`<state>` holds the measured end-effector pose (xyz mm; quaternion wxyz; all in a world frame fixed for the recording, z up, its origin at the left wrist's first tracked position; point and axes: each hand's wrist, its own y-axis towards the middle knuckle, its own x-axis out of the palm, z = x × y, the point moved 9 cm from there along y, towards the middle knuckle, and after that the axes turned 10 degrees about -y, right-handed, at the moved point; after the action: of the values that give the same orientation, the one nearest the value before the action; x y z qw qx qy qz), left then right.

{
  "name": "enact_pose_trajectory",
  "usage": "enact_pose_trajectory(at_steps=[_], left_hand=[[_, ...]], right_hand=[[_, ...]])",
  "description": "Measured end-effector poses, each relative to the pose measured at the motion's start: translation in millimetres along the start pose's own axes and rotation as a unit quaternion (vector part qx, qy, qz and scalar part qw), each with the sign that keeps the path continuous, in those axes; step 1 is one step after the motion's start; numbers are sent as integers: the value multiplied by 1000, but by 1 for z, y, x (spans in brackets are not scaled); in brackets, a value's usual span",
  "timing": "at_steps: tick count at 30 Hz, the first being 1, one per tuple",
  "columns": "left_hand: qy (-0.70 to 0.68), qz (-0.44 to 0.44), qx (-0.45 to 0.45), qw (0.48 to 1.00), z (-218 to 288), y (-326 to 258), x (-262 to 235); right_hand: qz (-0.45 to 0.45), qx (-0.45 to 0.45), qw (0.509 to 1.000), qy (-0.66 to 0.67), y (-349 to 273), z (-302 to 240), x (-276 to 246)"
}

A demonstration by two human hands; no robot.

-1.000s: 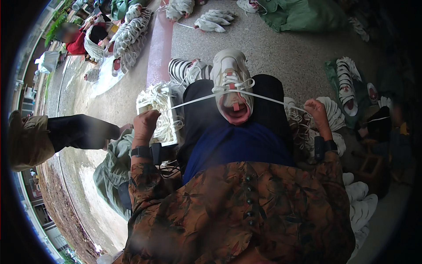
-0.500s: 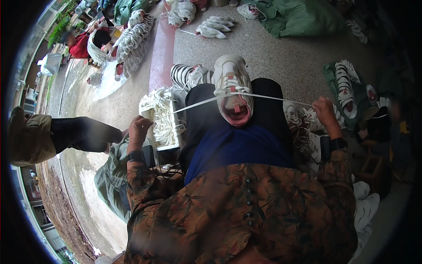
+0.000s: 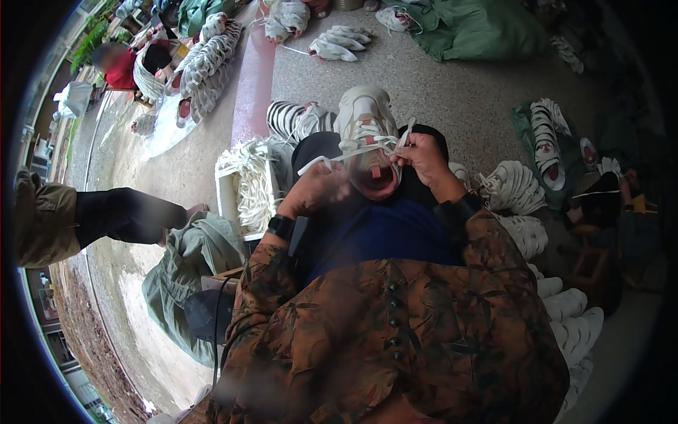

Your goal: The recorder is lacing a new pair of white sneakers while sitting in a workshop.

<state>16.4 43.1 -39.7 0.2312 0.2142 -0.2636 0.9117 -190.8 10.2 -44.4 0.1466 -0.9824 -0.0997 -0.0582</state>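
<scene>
A white and beige sneaker [image 3: 367,116] with a pink lining rests between my knees, its toe pointing away and its opening toward me. White shoelace [image 3: 360,150] runs across the upper part of its tongue. My left hand [image 3: 321,187] is closed at the left of the sneaker, with a lace end sticking out above the fingers. On the right, my right hand [image 3: 422,159] pinches the other side of the lace close to the sneaker's collar. A short loop of lace rises above the right fingers.
A white box [image 3: 227,187] heaped with white laces stands left of my legs. Rows of nested sneakers [image 3: 519,187] lie to my right, with more ahead. Green sacks [image 3: 487,32] lie at the far right. At the left edge shows another person's leg [image 3: 127,215]; a person in red [image 3: 120,69] sits farther off.
Both hands have come in from wide apart to beside the sneaker. The lace, stretched taut out to both sides before, is now gathered close to the shoe.
</scene>
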Motion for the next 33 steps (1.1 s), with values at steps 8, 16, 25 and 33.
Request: enact_pose_trajectory(at_steps=[8,16,25,33], left_hand=[[92,-1,44,995,20,24,9],[16,70,116,991,30,26,-14],[-44,73,162,983,28,17,-12],[-1,122,181,976,29,16,-12]], right_hand=[[134,-207,916,-317,-5,-42,6],[129,-276,753,-584,-11,-65,40],[-64,-179,625,-757,20,-41,83],[85,-213,743,-628,17,-51,56]])
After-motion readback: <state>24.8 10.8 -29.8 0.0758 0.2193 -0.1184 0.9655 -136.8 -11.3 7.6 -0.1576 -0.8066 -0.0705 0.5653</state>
